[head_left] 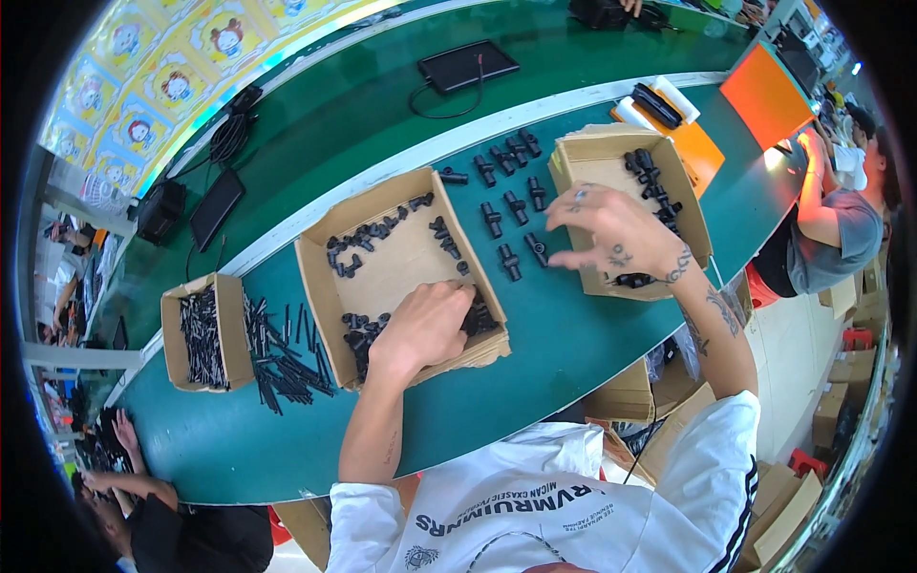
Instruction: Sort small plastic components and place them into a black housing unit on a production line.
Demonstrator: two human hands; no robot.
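Note:
My left hand (425, 325) reaches into the middle cardboard box (313, 277), its fingers curled down over small black plastic fittings (360, 336) near the front wall. Its fingertips are hidden, so what they grip cannot be made out. Above the left edge of the right cardboard box (702, 215), my right hand (611, 234) is open, thumb and fingers apart, with nothing visible between them. Close by its thumb lies a black cylindrical part with a side stub (536, 250). Several similar parts (491, 220) lie in rough rows on the green table between the boxes; more black parts (650, 177) sit inside the right box.
A small cardboard box (170, 334) holds thin black rods, with loose rods (287, 372) beside it. Behind stand a black flat screen (468, 67) and cables. An orange panel (769, 95) stands at the far right, near a co-worker in grey (831, 239). Another person (191, 525) sits lower left.

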